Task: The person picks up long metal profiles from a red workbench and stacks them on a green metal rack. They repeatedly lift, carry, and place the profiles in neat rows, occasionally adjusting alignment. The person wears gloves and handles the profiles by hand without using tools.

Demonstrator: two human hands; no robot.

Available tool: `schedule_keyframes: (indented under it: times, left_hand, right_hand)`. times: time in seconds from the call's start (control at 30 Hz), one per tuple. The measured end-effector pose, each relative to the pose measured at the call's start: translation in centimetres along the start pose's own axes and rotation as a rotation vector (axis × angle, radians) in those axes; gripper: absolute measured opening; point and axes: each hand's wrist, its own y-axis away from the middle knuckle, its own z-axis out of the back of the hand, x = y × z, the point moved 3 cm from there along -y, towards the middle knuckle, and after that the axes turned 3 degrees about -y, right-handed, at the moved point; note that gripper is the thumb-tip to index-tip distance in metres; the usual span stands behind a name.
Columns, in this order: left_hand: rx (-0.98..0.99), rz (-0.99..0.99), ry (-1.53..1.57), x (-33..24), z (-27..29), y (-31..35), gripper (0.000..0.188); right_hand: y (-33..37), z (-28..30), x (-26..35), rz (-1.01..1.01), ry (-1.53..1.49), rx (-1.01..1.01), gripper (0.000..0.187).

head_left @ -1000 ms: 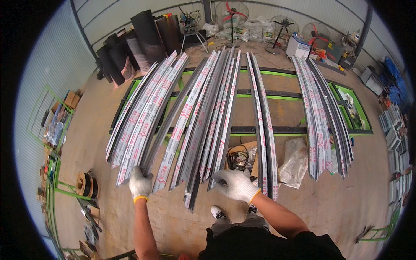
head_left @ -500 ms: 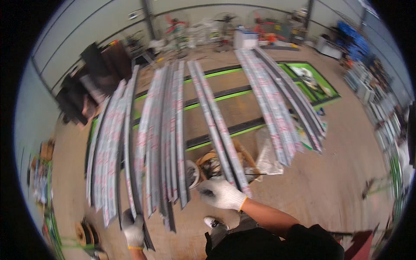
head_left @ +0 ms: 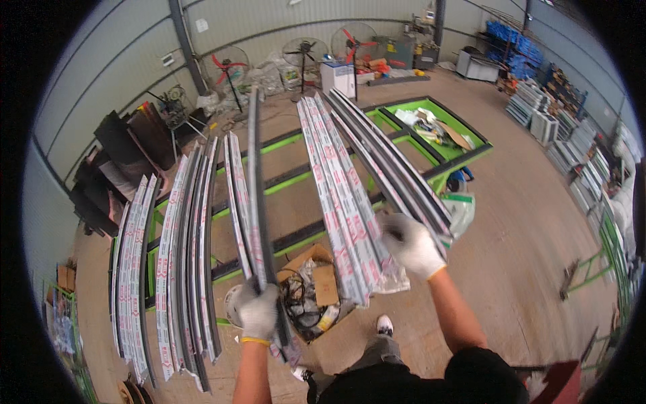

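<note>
My left hand (head_left: 258, 313), in a white knit glove with a yellow cuff, is closed round the near part of a long grey profile (head_left: 254, 168). The profile's far end reaches past the neighbouring pair of profiles (head_left: 235, 195). In the same kind of glove, my right hand (head_left: 412, 248) is over the near ends of the right-hand profiles (head_left: 343, 202), beside a darker group (head_left: 397, 172). Its fingers are blurred, so their grip and any contact are unclear. More film-covered profiles (head_left: 182, 269) lie in rows at the left.
The profiles lie across a green and black frame (head_left: 316, 232). Under it stand an open carton (head_left: 313, 256) of scraps and a white bucket (head_left: 233, 306). Fans (head_left: 229, 65) and a white box (head_left: 338, 77) line the back wall. Stacked metal parts (head_left: 538, 111) are at the right.
My view has shifted right. The left hand has moved from the left rows to the middle with a grey profile in it. My right hand has gone from the middle pair to the right-hand profiles.
</note>
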Motion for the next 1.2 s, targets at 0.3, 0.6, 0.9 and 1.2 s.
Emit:
schedule_keyframes:
  times: [0.3, 0.6, 0.9, 1.2]
  left_hand:
    - [0.123, -0.043, -0.415, 1.7, -16.5, -0.9, 0.053]
    - [0.253, 0.001, -0.259, -0.3, -21.5, -2.8, 0.085]
    - [0.173, -0.097, -0.898, -2.8, -20.9, -2.8, 0.065]
    - [0.049, 0.256, -0.383, -3.9, -22.7, -20.4, 0.107]
  right_hand:
    - [-9.0, 11.3, -23.6, -0.573, 0.211, 0.236, 0.118]
    - [-8.7, 3.9, -21.4, -0.457, 0.016, 0.293, 0.117]
    - [-3.1, 2.2, -16.9, -0.539, 0.125, 0.548, 0.134]
    - [-23.3, 2.2, -26.8, -0.578, -0.257, 0.337, 0.099]
